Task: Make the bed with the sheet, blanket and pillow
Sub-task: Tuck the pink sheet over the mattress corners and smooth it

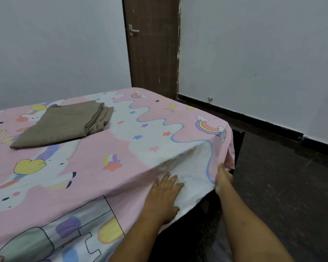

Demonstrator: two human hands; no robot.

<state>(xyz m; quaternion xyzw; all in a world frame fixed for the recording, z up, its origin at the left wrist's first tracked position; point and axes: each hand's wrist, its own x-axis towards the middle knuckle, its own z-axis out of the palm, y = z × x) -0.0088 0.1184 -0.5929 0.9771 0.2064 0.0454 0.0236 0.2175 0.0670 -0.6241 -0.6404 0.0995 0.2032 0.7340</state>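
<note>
View: one only, worn on my head.
Position: above the near corner of the bed point(238, 148), on the side where I stand.
Facing: forward and down, across the sheet point(102, 167) toward the door point(151, 44).
Nearness: close; my left hand point(164, 197) and right hand point(223, 178) sit low in frame, forearms leaving at the bottom edge.
Lens: wide-angle.

No readable text, labels or numbers on the cartoon-print sheet point(133, 167).
</note>
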